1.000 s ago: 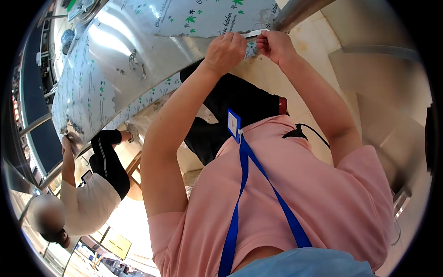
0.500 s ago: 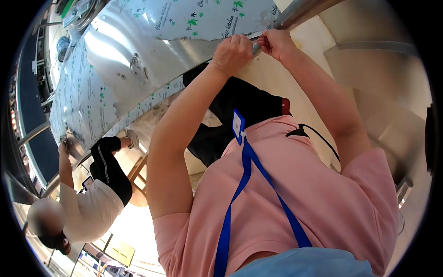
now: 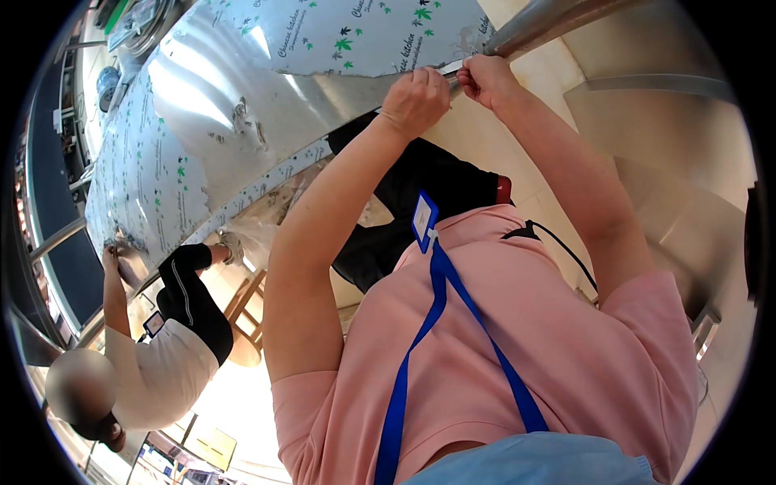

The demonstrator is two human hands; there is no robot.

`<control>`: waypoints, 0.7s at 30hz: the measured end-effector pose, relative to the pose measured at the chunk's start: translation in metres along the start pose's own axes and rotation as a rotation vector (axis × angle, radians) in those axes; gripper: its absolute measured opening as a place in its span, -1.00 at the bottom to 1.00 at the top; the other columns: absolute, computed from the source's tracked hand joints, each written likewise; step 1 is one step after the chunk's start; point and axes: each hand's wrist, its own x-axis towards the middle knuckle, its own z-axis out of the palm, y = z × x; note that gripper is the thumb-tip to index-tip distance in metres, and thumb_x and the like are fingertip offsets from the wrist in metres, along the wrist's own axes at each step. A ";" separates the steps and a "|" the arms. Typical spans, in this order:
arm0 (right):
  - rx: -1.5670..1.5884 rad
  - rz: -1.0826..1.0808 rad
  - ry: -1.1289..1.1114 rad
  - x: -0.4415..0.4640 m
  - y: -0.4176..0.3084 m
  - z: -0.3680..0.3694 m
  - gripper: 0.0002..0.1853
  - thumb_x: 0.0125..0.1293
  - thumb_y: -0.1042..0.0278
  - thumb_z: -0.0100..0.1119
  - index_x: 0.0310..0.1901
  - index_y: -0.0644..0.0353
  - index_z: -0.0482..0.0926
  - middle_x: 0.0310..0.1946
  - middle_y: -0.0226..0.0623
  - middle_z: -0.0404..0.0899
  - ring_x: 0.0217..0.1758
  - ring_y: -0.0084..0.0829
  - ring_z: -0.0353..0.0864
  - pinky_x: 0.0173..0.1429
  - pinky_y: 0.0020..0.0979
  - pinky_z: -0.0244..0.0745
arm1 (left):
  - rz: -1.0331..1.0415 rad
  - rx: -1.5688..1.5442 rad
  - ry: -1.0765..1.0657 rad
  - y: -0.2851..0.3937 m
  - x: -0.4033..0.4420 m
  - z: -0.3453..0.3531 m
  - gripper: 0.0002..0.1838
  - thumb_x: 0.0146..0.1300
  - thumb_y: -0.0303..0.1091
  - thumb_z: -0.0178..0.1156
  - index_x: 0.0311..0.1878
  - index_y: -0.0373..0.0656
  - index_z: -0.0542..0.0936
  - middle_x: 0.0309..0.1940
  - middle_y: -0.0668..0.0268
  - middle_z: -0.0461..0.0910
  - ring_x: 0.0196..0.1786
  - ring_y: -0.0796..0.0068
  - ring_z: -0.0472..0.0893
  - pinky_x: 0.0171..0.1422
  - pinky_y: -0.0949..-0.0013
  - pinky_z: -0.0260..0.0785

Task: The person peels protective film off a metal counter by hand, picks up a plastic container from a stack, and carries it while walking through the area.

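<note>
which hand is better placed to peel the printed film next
Probably the left hand: it sits by the ragged edge of the printed film, with bare metal beside it. The right hand is tucked in close to the metal tube.

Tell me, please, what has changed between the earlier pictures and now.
The left hand has shifted slightly toward the right hand, along the edge of the metal surface, narrowing the gap between them. I can see nothing newly grasped or released. Both hands remain at that edge, and the co-worker's hand is still at the far corner.
</note>
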 end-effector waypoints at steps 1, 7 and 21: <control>0.006 -0.002 0.003 0.000 0.000 -0.001 -0.87 0.10 0.54 -0.11 -0.54 0.25 0.42 -0.66 -0.30 0.45 -0.65 -0.50 0.44 -0.61 -0.46 0.31 | -0.006 -0.012 -0.002 0.001 0.001 -0.002 -0.88 -0.09 -0.37 0.05 -0.49 -0.18 0.53 -0.48 0.31 0.50 -0.39 0.48 0.52 -0.41 0.53 0.37; -0.024 -0.019 0.041 -0.001 -0.003 0.002 -0.87 0.11 0.52 -0.11 -0.53 0.25 0.43 -0.65 -0.30 0.46 -0.64 -0.49 0.44 -0.60 -0.44 0.30 | 0.000 0.008 0.044 0.001 0.002 0.001 -0.89 -0.11 -0.37 0.05 -0.51 -0.17 0.51 -0.52 0.33 0.47 -0.40 0.49 0.51 -0.43 0.53 0.35; 0.076 0.022 -0.018 0.001 0.003 -0.005 -0.92 0.10 0.58 -0.09 -0.48 0.27 0.42 -0.63 -0.28 0.45 -0.62 -0.46 0.47 -0.61 -0.49 0.38 | 0.015 -0.008 0.012 -0.003 0.000 -0.004 -0.97 -0.13 -0.38 0.08 -0.59 -0.07 0.46 -0.58 0.43 0.41 -0.42 0.56 0.49 -0.49 0.53 0.34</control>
